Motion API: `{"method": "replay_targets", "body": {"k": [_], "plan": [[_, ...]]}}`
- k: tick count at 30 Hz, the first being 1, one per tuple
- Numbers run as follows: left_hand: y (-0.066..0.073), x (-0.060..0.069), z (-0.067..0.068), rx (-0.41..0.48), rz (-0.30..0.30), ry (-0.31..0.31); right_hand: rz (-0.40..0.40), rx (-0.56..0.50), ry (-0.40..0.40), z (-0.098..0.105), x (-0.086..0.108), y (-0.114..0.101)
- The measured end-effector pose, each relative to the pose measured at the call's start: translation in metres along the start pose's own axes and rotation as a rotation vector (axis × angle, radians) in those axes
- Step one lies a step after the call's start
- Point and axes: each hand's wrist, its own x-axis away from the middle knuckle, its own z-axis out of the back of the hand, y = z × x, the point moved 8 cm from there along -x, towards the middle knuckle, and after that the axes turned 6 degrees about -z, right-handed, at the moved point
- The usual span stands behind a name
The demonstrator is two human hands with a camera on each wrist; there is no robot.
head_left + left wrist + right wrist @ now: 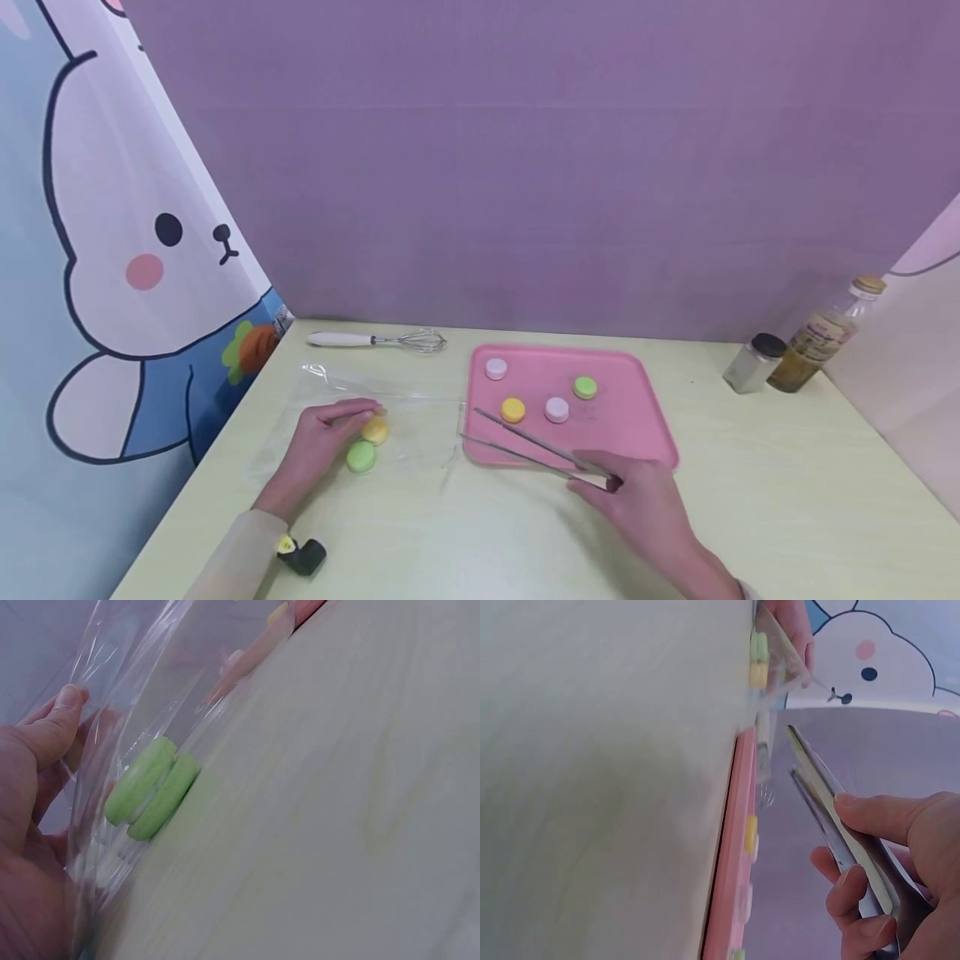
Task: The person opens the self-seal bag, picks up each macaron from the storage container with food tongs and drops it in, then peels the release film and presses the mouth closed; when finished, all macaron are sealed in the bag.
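Observation:
My left hand (326,446) pinches the upper layer of a clear plastic bag (112,697) between thumb and fingers, lifting it off the table. Inside the bag lie a green macaron (362,457) and a yellow macaron (375,430), side by side; the green one stands out in the left wrist view. My right hand (637,500) grips metal tongs (536,442) by their closed end. The tongs' arms are spread, with nothing between the tips, over the left front of a pink tray (630,433). On it sit two lilac macarons (557,410), a yellow one (513,410) and a green one (585,387).
A whisk with a white handle (341,339) lies behind the bag. At the back right stand a small jar with a black lid (753,364) and a corked glass bottle (821,342). A purple backdrop (525,183) closes off the table's far edge.

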Motion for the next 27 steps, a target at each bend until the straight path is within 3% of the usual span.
{"method": "replay_targets", "body": {"k": [11,27], "plan": [[0.001,0.000,0.000,0.003,-0.011,0.012,-0.066,0.104,0.025,0.013,0.009,0.028],[0.002,0.000,0.000,0.007,-0.020,0.006,-0.114,0.119,0.041,0.015,0.006,0.046]]}}
